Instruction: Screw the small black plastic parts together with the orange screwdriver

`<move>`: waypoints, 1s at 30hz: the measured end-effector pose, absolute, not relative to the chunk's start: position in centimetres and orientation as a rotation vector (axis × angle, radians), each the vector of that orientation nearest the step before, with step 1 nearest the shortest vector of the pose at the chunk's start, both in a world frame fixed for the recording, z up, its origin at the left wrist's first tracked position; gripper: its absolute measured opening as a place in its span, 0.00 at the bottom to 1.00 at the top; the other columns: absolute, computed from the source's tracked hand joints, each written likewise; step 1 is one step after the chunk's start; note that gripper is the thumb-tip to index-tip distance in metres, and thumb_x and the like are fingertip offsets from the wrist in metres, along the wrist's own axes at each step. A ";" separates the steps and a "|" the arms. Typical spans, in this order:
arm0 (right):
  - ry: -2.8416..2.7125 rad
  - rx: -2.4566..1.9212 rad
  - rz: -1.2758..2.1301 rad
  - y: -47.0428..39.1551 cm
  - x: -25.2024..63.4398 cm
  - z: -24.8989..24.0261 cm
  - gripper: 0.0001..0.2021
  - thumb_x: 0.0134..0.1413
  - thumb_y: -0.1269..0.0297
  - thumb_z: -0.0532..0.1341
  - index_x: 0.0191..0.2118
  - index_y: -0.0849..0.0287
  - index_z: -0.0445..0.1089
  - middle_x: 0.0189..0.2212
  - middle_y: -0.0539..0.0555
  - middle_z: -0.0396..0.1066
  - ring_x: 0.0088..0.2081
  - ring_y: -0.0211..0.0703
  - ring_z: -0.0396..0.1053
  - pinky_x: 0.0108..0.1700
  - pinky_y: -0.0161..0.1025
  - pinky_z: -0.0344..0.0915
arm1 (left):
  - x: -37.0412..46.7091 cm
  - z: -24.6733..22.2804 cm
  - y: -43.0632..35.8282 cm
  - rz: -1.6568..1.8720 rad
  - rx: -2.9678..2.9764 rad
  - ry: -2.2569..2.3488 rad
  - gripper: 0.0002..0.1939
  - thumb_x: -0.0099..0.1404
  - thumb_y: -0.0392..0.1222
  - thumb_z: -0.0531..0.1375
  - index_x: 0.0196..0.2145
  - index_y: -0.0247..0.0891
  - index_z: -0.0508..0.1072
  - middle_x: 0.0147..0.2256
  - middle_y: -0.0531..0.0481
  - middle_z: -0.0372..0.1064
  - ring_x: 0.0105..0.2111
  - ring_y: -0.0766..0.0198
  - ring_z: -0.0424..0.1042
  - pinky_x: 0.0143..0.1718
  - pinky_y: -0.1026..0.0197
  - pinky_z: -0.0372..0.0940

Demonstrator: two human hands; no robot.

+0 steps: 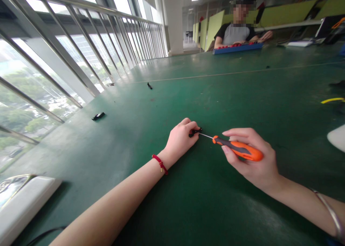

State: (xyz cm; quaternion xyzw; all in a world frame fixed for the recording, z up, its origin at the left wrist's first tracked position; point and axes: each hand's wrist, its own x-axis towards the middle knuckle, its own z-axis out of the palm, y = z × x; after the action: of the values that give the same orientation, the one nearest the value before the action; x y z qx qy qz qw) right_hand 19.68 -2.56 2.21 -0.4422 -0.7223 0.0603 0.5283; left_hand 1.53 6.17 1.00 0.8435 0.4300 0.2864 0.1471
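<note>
My left hand (183, 136) rests on the green tabletop with its fingers closed around a small black part (194, 132), most of which the fingers hide. An orange and dark grey screwdriver (242, 149) lies in my right hand (257, 163), its handle held between thumb and fingers. The thin metal shaft points left, and its tip meets or nearly meets the black part; I cannot tell if it sits in a screw.
Two more small black pieces (98, 116) lie to the left on the green table (151, 210). A white device (27, 203) stands at the lower left with a black cable. Across the table a person (237, 32) sits behind a blue tray (238, 49) with red items. A metal railing (94, 10) runs along the left.
</note>
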 end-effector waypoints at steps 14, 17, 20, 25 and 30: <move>-1.699 -1.034 0.132 -2.4 19.9 2.1 0.18 0.48 0.69 0.63 0.47 0.54 0.64 0.31 0.51 0.67 0.32 0.42 0.69 0.36 0.40 0.70 | 1.5 1.0 6.1 0.821 2.417 1.238 0.06 0.59 0.34 0.57 0.33 0.38 0.73 0.36 0.51 0.68 0.32 0.66 0.69 0.34 0.64 0.65; -1.787 -1.099 0.171 -2.5 19.9 2.1 0.08 0.51 0.68 0.61 0.39 0.53 0.66 0.26 0.49 0.69 0.29 0.40 0.70 0.34 0.39 0.69 | 1.5 0.9 6.1 0.826 2.421 1.236 0.05 0.59 0.34 0.57 0.32 0.38 0.73 0.36 0.51 0.68 0.33 0.66 0.69 0.34 0.64 0.66; -1.741 -1.096 0.121 -2.5 19.9 2.0 0.08 0.51 0.69 0.61 0.39 0.53 0.67 0.32 0.51 0.71 0.31 0.40 0.71 0.34 0.37 0.68 | 1.5 0.9 6.2 0.831 2.421 1.242 0.05 0.59 0.34 0.57 0.32 0.38 0.73 0.36 0.51 0.68 0.33 0.66 0.69 0.34 0.64 0.66; -1.707 -1.034 0.153 -2.3 19.8 2.0 0.17 0.49 0.69 0.63 0.46 0.54 0.64 0.29 0.50 0.66 0.31 0.41 0.68 0.35 0.40 0.69 | 1.5 1.0 6.1 0.818 2.423 1.248 0.05 0.58 0.34 0.57 0.32 0.38 0.73 0.36 0.51 0.68 0.32 0.66 0.69 0.34 0.64 0.65; -1.779 -1.088 0.134 -2.5 19.8 2.1 0.05 0.52 0.69 0.61 0.36 0.54 0.67 0.30 0.50 0.71 0.29 0.38 0.69 0.32 0.36 0.68 | 1.7 1.1 6.1 0.820 2.411 1.254 0.06 0.58 0.34 0.57 0.32 0.39 0.73 0.35 0.51 0.68 0.32 0.66 0.69 0.34 0.64 0.66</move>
State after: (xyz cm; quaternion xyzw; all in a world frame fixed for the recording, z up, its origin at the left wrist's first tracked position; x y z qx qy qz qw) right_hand 19.76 -2.54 2.09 -0.4501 -0.7364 0.0555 0.5021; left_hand 1.68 6.12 1.07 0.8395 0.4368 0.2857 0.1510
